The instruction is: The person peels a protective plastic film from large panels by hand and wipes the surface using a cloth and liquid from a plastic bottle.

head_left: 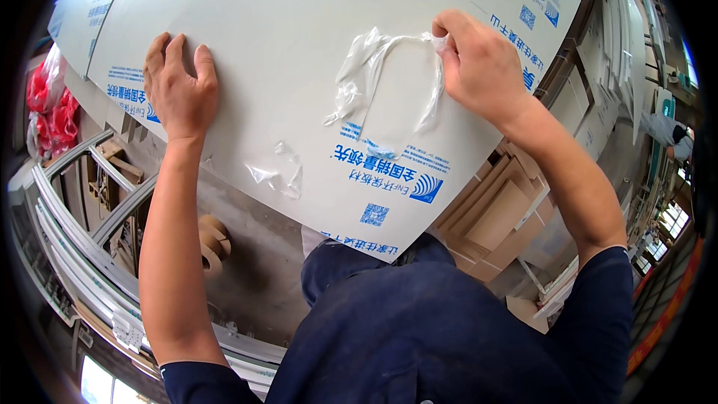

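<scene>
A large pale panel (284,105) covered with blue-printed protective film lies before me, one corner pointing at my body. With fingers spread, my left hand (182,90) rests flat on the panel's left part. My right hand (479,60) is closed in a pinch on a torn strip of clear plastic film (374,56). That strip is crumpled and arches from my fingertips across the panel, with its other end still on the surface. Between my hands, nearer to me, a loose film scrap (278,173) lies on the panel.
Metal frame profiles (112,217) stand at the left, beside red plastic bags (52,105). Brown tape rolls (215,239) sit below the panel's left edge. Stacked brown boards (497,209) lie to the right. Farther right another person (677,141) is partly visible among leaning sheets (621,37).
</scene>
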Tool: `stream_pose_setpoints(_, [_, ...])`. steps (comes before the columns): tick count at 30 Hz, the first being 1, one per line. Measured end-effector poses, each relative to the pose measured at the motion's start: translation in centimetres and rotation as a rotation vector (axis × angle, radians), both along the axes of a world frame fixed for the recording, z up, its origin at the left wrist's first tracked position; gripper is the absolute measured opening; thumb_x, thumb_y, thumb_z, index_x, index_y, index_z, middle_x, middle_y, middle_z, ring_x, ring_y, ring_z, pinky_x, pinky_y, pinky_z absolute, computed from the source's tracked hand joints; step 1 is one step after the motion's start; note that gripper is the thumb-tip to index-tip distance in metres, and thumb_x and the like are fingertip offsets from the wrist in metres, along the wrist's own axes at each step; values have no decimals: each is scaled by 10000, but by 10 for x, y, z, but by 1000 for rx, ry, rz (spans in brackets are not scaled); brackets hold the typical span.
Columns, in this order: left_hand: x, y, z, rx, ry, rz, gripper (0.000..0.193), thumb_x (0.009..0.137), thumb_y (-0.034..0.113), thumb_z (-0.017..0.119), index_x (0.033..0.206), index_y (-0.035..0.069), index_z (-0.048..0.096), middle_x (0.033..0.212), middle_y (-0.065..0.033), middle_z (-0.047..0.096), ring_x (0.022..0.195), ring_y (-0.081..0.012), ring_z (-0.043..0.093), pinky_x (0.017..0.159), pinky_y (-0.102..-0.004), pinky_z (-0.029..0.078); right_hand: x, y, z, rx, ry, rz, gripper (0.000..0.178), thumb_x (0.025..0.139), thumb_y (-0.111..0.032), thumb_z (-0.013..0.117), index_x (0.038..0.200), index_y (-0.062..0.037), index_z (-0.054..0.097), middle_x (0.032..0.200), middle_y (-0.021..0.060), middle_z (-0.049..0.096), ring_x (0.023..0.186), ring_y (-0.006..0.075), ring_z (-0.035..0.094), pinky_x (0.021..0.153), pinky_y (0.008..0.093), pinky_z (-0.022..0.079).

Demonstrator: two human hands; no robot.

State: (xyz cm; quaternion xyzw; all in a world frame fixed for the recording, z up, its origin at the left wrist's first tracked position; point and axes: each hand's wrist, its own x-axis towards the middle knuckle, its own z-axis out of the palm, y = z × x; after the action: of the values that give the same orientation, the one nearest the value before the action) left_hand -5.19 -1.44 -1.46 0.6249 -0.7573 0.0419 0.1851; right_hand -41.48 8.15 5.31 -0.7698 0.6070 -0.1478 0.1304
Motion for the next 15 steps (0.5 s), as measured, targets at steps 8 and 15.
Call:
stream_pose_setpoints(8, [0, -2, -1, 10, -7, -6, 427, 919, 328, 587, 1217, 27, 648, 1404, -136, 503, 1314, -323, 449, 1102, -430, 340, 38, 103, -7, 85, -225, 155, 455, 735, -64, 698, 1166, -33, 557, 1335, 197, 568, 1288, 356, 520, 1093, 471, 392])
stream_pose_setpoints(15, [3, -1, -3, 6, -38, -5, 436, 919, 337, 583, 1220, 28, 647, 1406, -147, 503, 1314, -326, 451, 1102, -432, 342, 50, 103, -12, 148, -250, 230, 501, 761, -142, 700, 1217, -31, 523, 1376, 168, 550, 1386, 309, 437, 1196, 473, 248])
